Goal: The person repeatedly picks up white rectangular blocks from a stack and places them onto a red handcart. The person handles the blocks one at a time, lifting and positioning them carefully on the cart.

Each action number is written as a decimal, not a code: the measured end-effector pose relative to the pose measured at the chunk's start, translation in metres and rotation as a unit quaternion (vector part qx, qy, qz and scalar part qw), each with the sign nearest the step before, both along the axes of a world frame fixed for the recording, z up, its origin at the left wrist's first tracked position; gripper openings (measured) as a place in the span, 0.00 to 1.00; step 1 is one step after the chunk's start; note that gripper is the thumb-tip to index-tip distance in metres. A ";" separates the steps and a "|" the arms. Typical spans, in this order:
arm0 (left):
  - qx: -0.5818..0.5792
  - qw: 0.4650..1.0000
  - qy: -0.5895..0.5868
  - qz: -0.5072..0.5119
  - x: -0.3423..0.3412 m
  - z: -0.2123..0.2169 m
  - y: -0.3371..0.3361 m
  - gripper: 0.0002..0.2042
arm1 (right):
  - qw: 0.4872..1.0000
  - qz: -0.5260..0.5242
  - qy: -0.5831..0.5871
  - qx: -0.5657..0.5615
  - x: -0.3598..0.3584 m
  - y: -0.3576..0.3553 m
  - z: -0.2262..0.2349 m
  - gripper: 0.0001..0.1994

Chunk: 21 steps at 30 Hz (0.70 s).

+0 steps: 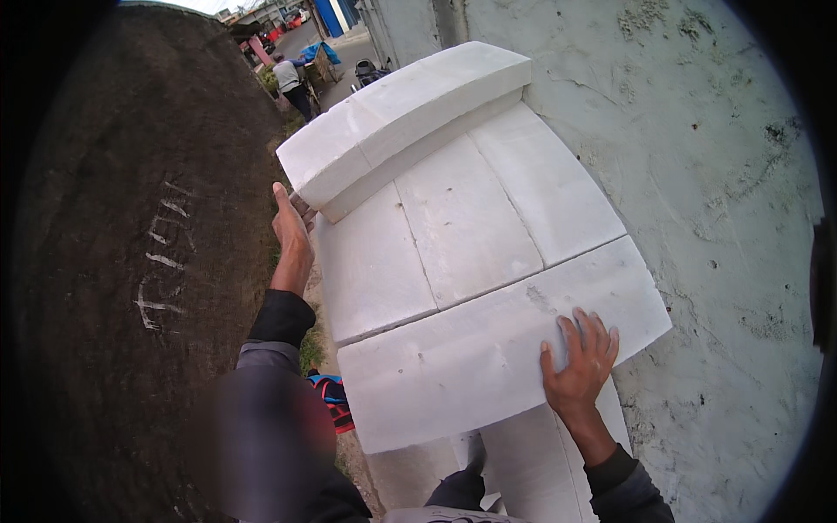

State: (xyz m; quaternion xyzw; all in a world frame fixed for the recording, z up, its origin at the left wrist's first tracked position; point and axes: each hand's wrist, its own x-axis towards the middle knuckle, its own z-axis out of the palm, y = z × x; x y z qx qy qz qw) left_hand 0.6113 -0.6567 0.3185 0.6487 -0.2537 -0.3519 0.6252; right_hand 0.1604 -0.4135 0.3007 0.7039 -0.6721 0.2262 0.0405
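A stack of white lightweight concrete blocks stands in front of me. Across its far end lies the raised top row of blocks [410,109], a joint line on its upper face. My left hand [293,228] is at the left end of that row, thumb pointing up and fingers stretched against the end, partly in its shade. Below the row, several flat blocks [466,222] lie side by side. Nearest me a long block [453,375] lies crosswise, and my right hand [580,359] rests flat on its right part with fingers spread.
A rough plastered wall [697,218] runs close along the right. At left stands a dark wall [131,218] with white marks. More blocks [532,453] sit lower, near my legs. A red, blue and black cloth [333,403] lies at lower left. Beyond, a person [292,83] is by a cart.
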 end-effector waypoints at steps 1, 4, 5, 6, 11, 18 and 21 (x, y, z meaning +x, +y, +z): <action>0.016 0.998 0.020 -0.049 0.013 0.008 0.000 0.51 | 1.000 0.003 -0.001 0.001 -0.001 0.001 0.001 0.22; -0.049 0.999 -0.012 0.007 0.067 0.009 -0.029 0.52 | 1.000 0.023 -0.007 0.002 0.001 0.001 0.003 0.22; -0.073 0.997 -0.029 0.009 0.078 0.009 -0.041 0.52 | 1.000 0.024 -0.006 0.003 0.001 0.001 0.002 0.22; -0.097 0.994 -0.043 0.005 0.078 0.010 -0.055 0.52 | 1.000 0.019 -0.002 0.004 0.001 -0.001 0.002 0.22; -0.139 0.973 0.077 -0.165 0.091 0.009 -0.109 0.44 | 1.000 0.008 -0.001 0.009 0.002 -0.001 0.004 0.21; -0.180 0.955 0.139 -0.189 0.088 -0.024 -0.133 0.38 | 1.000 -0.008 -0.002 0.019 0.002 -0.002 0.003 0.21; -0.145 0.960 0.138 -0.197 0.078 -0.020 -0.129 0.36 | 1.000 -0.011 -0.009 0.010 0.002 -0.004 0.002 0.22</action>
